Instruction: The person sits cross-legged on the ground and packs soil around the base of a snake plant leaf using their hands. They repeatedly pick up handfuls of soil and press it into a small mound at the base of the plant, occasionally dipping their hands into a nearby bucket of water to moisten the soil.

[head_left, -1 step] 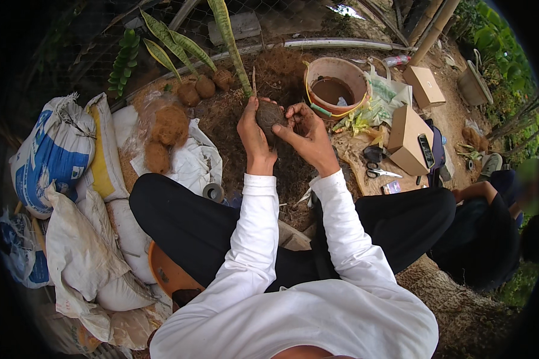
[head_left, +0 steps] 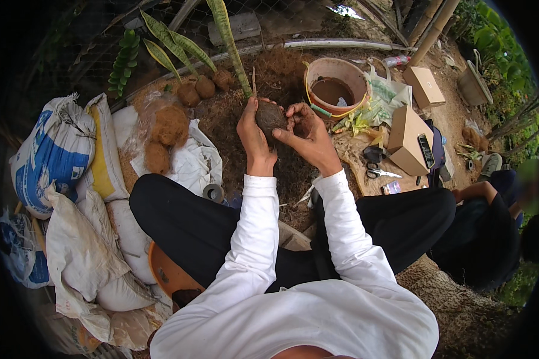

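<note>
A round, dark brown soil ball (head_left: 270,118) sits between my hands, with a tall variegated snake plant leaf (head_left: 226,42) rising from its far left side. My left hand (head_left: 254,134) is wrapped round the ball's left side. On the right, my right hand (head_left: 309,134) has its thumb against the ball and its fingers curled; dirt covers the fingertips. Whether a thread or anything small is between those fingers cannot be made out. Beyond my left hand, several smaller balls (head_left: 205,87) with snake plant leaves stand in a row on the soil.
An orange bucket (head_left: 366,90) with muddy water stands at the far right. Nearby are cardboard boxes (head_left: 405,139), scissors (head_left: 382,173) and a phone (head_left: 426,150). Brown fibre clumps (head_left: 169,125), a tape roll (head_left: 213,192) and stuffed sacks (head_left: 54,155) lie left. Another person (head_left: 482,230) sits at right.
</note>
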Action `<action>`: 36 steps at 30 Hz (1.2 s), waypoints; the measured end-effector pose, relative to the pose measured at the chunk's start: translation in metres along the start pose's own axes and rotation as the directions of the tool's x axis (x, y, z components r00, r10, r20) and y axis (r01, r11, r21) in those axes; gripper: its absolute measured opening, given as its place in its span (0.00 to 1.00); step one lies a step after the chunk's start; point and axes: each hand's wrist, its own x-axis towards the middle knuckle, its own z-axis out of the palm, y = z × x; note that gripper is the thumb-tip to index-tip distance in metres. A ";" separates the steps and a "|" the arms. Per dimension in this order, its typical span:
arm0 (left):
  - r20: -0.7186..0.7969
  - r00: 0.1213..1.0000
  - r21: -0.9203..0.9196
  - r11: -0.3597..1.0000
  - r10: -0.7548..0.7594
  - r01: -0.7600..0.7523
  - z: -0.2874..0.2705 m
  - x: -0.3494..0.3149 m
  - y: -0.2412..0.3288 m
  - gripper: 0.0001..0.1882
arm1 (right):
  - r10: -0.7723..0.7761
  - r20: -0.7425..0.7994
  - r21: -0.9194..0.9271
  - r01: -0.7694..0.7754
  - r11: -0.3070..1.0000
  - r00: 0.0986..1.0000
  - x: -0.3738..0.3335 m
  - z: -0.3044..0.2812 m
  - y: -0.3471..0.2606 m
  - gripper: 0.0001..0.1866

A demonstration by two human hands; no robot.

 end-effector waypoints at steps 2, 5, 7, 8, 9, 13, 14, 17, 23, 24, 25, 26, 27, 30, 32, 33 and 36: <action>-0.018 1.000 0.018 1.000 0.017 -0.016 0.005 -0.003 0.004 0.15 | -0.012 0.037 0.000 0.012 1.000 0.999 0.000 -0.001 -0.001 0.24; -0.020 1.000 -0.055 0.998 -0.010 0.009 0.000 0.002 0.004 0.15 | -0.056 0.041 -0.065 0.059 0.996 0.998 0.001 0.003 0.001 0.26; -0.008 0.999 -0.111 0.993 -0.035 0.034 -0.003 0.001 0.005 0.15 | -0.097 0.063 -0.092 0.103 0.990 0.993 -0.001 0.004 -0.003 0.26; -0.002 0.999 -0.139 0.989 -0.049 0.049 -0.004 0.000 0.005 0.15 | -0.108 0.081 -0.112 0.117 0.987 0.991 -0.001 0.003 -0.002 0.26; 0.013 0.998 -0.161 0.985 -0.061 0.062 -0.005 0.000 0.006 0.15 | -0.118 0.100 -0.131 0.131 0.983 0.988 0.001 0.003 0.000 0.26; 0.051 0.995 -0.185 0.979 -0.082 0.090 -0.006 0.001 0.008 0.16 | -0.105 0.119 -0.111 0.119 0.987 0.987 0.000 0.002 0.000 0.25; 0.053 0.995 -0.175 0.980 -0.083 0.091 -0.005 0.001 0.009 0.16 | -0.099 0.109 -0.072 0.107 0.992 0.989 0.000 0.002 -0.001 0.25; 0.073 0.994 -0.183 0.979 -0.079 0.091 -0.005 -0.005 0.011 0.16 | -0.049 0.069 0.010 0.049 0.999 0.996 0.000 0.003 -0.004 0.23; 0.137 0.990 -0.146 0.987 -0.041 0.062 -0.011 -0.004 0.005 0.16 | 0.007 0.008 -0.019 -0.007 1.000 1.000 -0.001 -0.004 -0.010 0.19; 0.159 0.986 -0.117 0.991 -0.049 0.068 -0.012 -0.004 0.004 0.16 | 0.017 -0.062 -0.007 -0.017 1.000 0.998 0.000 -0.008 -0.010 0.18; 0.181 0.982 -0.087 0.993 -0.057 0.074 -0.013 -0.004 0.002 0.16 | 0.027 -0.132 0.006 -0.026 1.000 0.991 0.002 -0.010 -0.011 0.18; 0.201 0.977 -0.059 0.995 -0.066 0.080 -0.013 -0.006 -0.001 0.17 | -0.098 -0.216 -0.033 0.093 0.995 0.971 0.006 -0.008 -0.007 0.19; 0.210 0.977 -0.008 0.999 -0.040 0.042 -0.007 -0.010 -0.005 0.16 | -0.226 -0.295 -0.089 0.209 0.974 0.928 0.011 -0.006 -0.001 0.20; 0.105 0.972 0.239 0.944 0.210 -0.230 0.013 -0.025 -0.027 0.15 | -0.219 -0.134 -0.267 0.178 0.947 0.966 0.008 0.016 0.010 0.30; 0.096 0.987 0.155 0.977 0.130 -0.144 0.003 -0.022 -0.033 0.16 | -0.095 -0.133 -0.016 0.094 0.995 0.987 0.001 0.012 0.003 0.29; 0.118 0.988 0.169 0.978 0.099 -0.118 0.003 -0.024 -0.031 0.16 | -0.161 -0.191 -0.021 0.160 0.987 0.968 0.005 0.009 -0.001 0.30; 0.147 0.982 0.145 0.979 0.119 -0.140 0.010 -0.024 -0.035 0.15 | -0.303 -0.224 -0.290 0.234 0.928 0.926 0.012 0.008 0.001 0.33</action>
